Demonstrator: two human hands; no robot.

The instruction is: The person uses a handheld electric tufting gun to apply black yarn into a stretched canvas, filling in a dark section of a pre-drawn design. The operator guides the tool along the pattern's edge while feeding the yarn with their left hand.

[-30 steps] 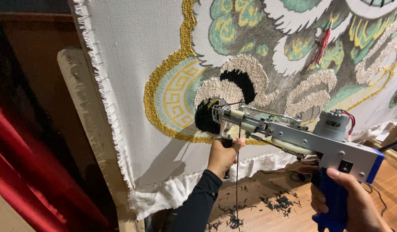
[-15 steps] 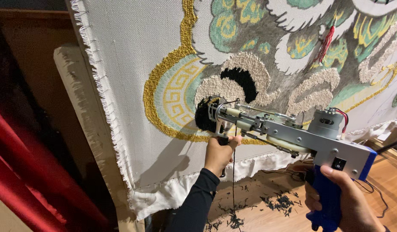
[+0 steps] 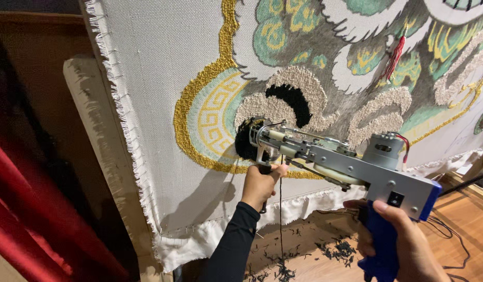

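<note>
Right hand beneath tufting gun

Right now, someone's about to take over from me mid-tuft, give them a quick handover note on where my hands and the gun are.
Left hand: gripping the front handle under the tufting gun.
Right hand: wrapped round the blue rear grip.
Gun: nose against the stretched cloth, at the small black tufted patch. Black yarn hangs down from it.
Done: gold border, beige loops and the upper black arc are filled.
Left: bare cloth remains beside and below the border. Yarn clippings lie on the floor.
</note>
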